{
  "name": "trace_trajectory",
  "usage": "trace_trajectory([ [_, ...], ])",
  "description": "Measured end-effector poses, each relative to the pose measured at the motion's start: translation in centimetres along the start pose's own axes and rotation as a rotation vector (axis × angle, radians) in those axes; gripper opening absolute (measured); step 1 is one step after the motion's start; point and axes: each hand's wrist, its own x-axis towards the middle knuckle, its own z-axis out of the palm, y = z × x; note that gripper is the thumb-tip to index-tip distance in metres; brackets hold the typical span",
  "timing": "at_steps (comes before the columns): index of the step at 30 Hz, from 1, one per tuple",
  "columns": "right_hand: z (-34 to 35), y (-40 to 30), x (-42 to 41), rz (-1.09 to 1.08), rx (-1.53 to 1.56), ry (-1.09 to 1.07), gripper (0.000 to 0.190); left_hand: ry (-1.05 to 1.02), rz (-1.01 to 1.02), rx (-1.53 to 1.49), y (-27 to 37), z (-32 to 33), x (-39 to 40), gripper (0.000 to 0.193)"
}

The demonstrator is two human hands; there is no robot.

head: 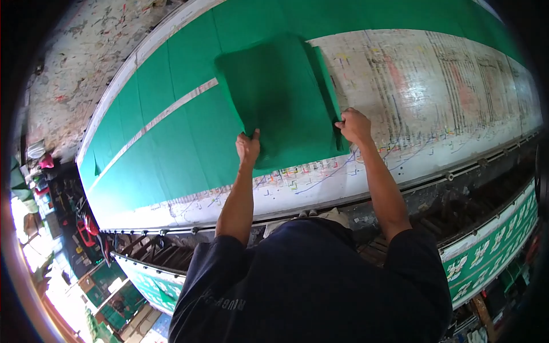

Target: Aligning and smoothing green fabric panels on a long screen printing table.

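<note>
My left hand [248,146] grips the near left corner of a green fabric panel [274,94], thumb on top. On the panel's right side, my right hand [355,125] pinches the edge, where a fold or second layer shows. The panel is lifted over a long white table [411,163] with a marked, stained surface. Flat green pieces [171,141] lie side by side to the left, with a pale strip of table between two rows. Another green row [343,15] runs along the far side. What lies beneath the held panel is hidden.
A metal rail with small fittings [449,176] follows the table's near edge. Behind me stands another long table bearing green pieces with printed figures [493,248]. A red motorcycle [88,229] is at the far left. Stained floor [85,64] shows beyond the table.
</note>
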Motion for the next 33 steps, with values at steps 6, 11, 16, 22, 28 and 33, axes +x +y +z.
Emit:
trace_trajectory([
  [6,-1.1,-1.2,0.1,0.008,-0.027,-0.063,0.027,0.04,0.09,0.015,-1.0,0.3,0.1,0.043],
  [11,-0.7,-1.3,0.1,0.035,-0.066,-0.05,0.026,0.04,0.094,0.005,0.1,0.2,-0.9,0.035],
  [16,0.4,-3.6,-1.4,0.205,-0.028,0.077,0.036,0.044,0.152,0.063,1.3,-0.5,-1.6,0.03],
  [22,6.6,-6.6,-11.4,0.005,-0.333,0.339,0.049,-0.131,0.157,0.289,-1.1,-3.0,-2.9,0.037],
  [28,4.8,-8.0,-16.9,0.193,0.146,-0.019,0.053,-0.599,-0.054,-0.414,-12.7,-7.5,-6.8,0.039],
  [33,9.6,2.9,-19.0,0.203,0.682,-0.015,0.026,-0.816,-0.343,-0.539,-9.0,-4.0,-11.3,0.037],
])
